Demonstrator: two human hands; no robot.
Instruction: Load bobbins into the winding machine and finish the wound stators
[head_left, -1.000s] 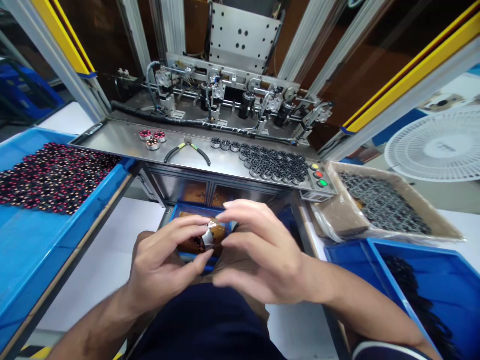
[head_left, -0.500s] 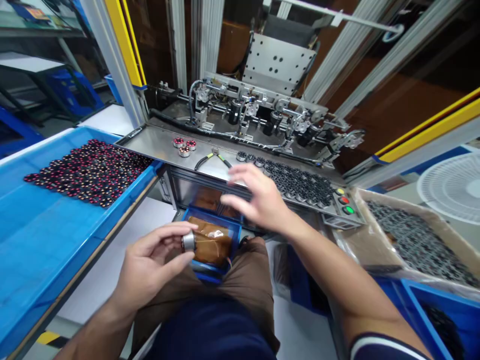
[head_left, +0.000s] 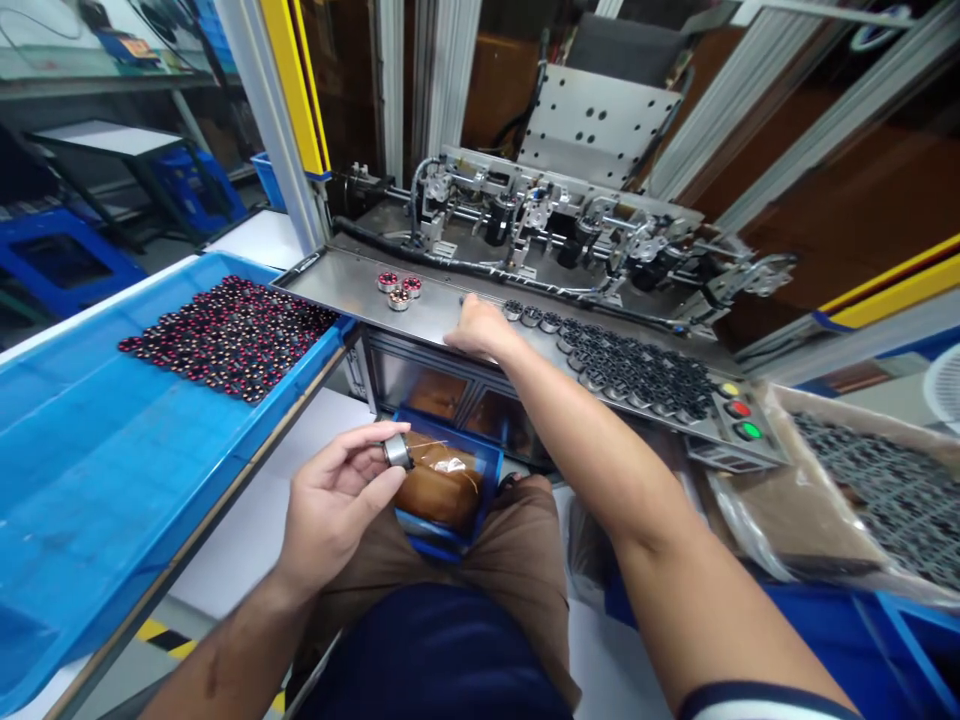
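Locate the silver cylindrical part [head_left: 397, 452] in the left hand [head_left: 337, 500], held in the air and seen against the left edge of the blue bin [head_left: 493, 475]. Note the fingers [head_left: 367, 434] of that hand clamped on the part: forefinger across the upper side, thumb opposed from below, smooth wall pinched between, dark edging at the ends.

Judging by the metallic sheen and small size against the hand, expect a light but dense piece, easily carried in a single pinch. Expect a stiff wall with little or no give. Treat the smooth surface as somewhat slippery, more so with any oil on the skin. Treat the dark ends as the likely fragile zone.

Take hold by the silver side wall only, thumb and forefinger opposed near mid-length. Avoid pressing or prying at the end faces.

Right hand [head_left: 481, 328]: extended over the metal bench [head_left: 337, 280], between the three wound parts [head_left: 399, 298] and the dark-topped rings [head_left: 637, 370]. Finger closure there, and any object underneath: impossible to tell, with the view blocked by the back of that hand.
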